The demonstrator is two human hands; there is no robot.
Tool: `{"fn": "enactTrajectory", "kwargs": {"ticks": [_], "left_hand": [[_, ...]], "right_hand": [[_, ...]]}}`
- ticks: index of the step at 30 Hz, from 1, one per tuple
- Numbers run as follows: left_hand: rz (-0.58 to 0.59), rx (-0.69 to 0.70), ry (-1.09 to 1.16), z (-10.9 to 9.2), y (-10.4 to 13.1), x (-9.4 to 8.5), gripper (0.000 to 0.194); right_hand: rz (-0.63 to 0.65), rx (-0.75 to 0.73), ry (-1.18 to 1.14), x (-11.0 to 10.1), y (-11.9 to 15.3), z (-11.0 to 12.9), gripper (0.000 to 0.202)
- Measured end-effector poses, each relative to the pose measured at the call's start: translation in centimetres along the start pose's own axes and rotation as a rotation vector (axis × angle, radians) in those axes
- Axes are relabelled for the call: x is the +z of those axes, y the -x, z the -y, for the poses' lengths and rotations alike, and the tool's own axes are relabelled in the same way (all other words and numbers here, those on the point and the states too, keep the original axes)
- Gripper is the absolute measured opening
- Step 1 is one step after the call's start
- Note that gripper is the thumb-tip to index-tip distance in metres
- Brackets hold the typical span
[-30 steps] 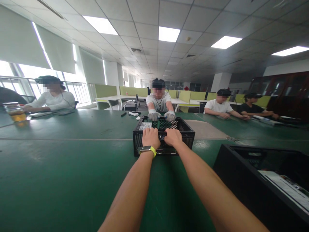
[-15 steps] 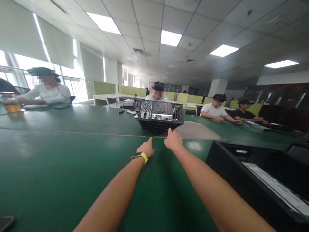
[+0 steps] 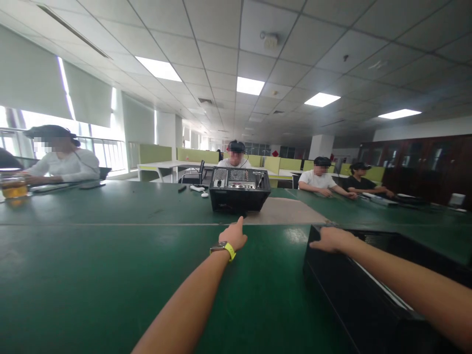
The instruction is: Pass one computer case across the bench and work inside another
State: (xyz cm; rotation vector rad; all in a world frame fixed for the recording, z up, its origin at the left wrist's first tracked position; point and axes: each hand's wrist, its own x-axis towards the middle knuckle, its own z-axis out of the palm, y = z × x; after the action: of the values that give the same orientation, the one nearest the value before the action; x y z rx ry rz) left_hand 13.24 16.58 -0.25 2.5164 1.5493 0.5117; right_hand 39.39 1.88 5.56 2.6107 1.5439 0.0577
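Since a moment ago, right hand has swung to three o'clock, fingers apparently curled on the big black case's corner; smaller case sits at twelve o'clock; left hand rests loosely open on the tabletop.

Near black case cut off right.

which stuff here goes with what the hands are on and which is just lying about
In hand:
- near black case, right hand on its corner
- far black case, left hand stretched toward it

Lying about:
- cup of amber drink
- white gadgets
- brown mat
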Motion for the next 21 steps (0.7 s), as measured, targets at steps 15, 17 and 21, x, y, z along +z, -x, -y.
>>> {"fn": "enactTrajectory", "kwargs": {"ticks": [15,17,21], "left_hand": [[-0.033,0.321,0.042,-6.1,-0.5,-0.2,0.062],[-0.048,0.376,0.073,-6.9,-0.2,-0.9,0.054],[-0.066,0.62,0.149,-7.6,2.6,-2.8,0.038]], "right_hand": [[-0.084,-0.155,-0.101,2.8,3.3,-1.8,0.026],[-0.089,-0.211,-0.128,2.4,5.4,0.3,0.024],[-0.057,-0.379,-0.234,1.8,10.3,5.6,0.028]]}}
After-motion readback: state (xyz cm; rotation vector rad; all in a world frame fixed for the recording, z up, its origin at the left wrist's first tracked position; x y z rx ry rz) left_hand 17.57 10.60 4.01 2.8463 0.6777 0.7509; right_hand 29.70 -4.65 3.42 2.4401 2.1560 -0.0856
